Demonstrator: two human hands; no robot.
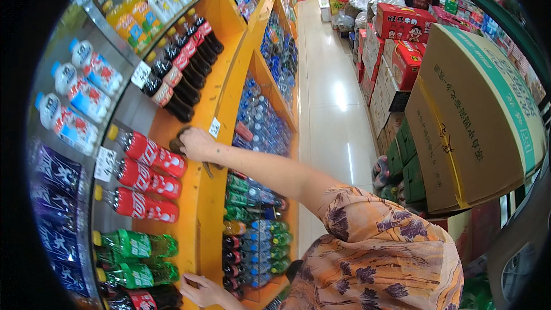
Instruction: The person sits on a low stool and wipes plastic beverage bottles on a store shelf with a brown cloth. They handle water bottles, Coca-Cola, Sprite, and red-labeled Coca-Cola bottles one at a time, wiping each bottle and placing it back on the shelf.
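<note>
My right hand (198,144) presses a bunched brown cloth (175,145) onto the orange wooden shelf (211,107). A strip of the cloth hangs below the wrist at the shelf's front edge. Red-labelled cola bottles (150,176) stand beside the cloth, and dark bottles with pink-and-red labels (181,64) stand on its other side. Lower in the picture, my left hand (202,290) rests at the shelf's front edge with nothing seen in it. Green soda bottles (135,244) and a dark cola bottle (142,299) are nearest to it.
White milk-drink bottles (73,101) and purple packets (58,198) fill the upper tier. White price tags (105,163) hang along it. Packed bottles (262,112) occupy the lower shelves. Across the tiled aisle (327,94) are stacked red cartons (402,21) and a large cardboard box (469,120).
</note>
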